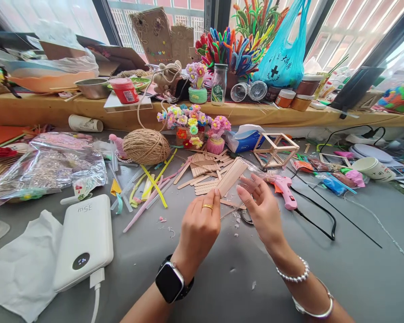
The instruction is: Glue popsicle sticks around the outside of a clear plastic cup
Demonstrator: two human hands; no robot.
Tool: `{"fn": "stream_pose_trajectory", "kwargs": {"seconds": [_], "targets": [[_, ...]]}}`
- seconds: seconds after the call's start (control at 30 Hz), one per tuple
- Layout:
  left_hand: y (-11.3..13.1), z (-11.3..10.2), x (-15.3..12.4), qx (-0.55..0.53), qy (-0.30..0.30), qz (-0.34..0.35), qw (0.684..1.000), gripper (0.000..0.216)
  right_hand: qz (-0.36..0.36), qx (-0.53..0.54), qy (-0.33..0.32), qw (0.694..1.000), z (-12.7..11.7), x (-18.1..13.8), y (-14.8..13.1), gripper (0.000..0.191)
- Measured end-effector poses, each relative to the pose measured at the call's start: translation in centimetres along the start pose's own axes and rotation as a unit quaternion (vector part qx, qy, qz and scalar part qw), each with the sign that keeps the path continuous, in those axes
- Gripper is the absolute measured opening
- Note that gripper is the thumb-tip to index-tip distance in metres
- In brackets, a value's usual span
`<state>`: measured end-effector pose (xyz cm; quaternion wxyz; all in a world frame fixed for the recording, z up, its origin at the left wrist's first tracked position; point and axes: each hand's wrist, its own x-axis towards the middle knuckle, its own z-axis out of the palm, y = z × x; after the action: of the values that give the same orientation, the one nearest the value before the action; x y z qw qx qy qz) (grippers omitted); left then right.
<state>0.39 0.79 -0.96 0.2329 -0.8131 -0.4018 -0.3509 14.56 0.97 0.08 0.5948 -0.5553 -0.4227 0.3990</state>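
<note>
My left hand [202, 220], with a ring and a black watch, is closed on the near end of a small wooden panel of craft sticks [234, 176], held tilted above the table. My right hand [261, 206] is just right of the panel, its fingers apart and bent, with nothing visible in them. Behind the panel lie a pile of loose craft sticks [207, 184] and a bundle of sticks [202, 166]. A pink glue gun [285, 190] rests right of my right hand. Partly hidden by that hand is a round metal-rimmed thing [247, 216].
A twine ball [146, 146], yellow strips [156, 186] and a white power bank [87, 242] are to the left. A wooden stick frame [276, 150] stands behind the glue gun, whose black cord [323, 214] loops right. Fuzzy flowers [218, 128] stand below the crowded ledge [121, 114].
</note>
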Motion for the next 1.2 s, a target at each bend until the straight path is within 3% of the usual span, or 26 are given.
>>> {"fn": "stream_pose_trajectory", "kwargs": {"seconds": [0.2,0.7,1.0,1.2], "targets": [[0.2,0.1,0.1,0.089,-0.035,0.014,0.995,0.031,-0.005,-0.022,-0.004,1.000,0.2,0.1,0.6,0.070],[0.7,0.4,0.5,0.151,-0.119,0.044,0.980,0.028,-0.020,-0.047,-0.018,0.999,0.5,0.5,1.1,0.073],[0.5,0.3,0.7,0.128,-0.157,0.043,0.978,0.025,-0.042,-0.078,-0.020,0.996,0.4,0.7,1.4,0.073],[-0.1,0.4,0.7,0.091,-0.127,0.017,0.988,0.019,-0.056,-0.079,-0.037,0.995,0.2,0.9,1.5,0.068]]}}
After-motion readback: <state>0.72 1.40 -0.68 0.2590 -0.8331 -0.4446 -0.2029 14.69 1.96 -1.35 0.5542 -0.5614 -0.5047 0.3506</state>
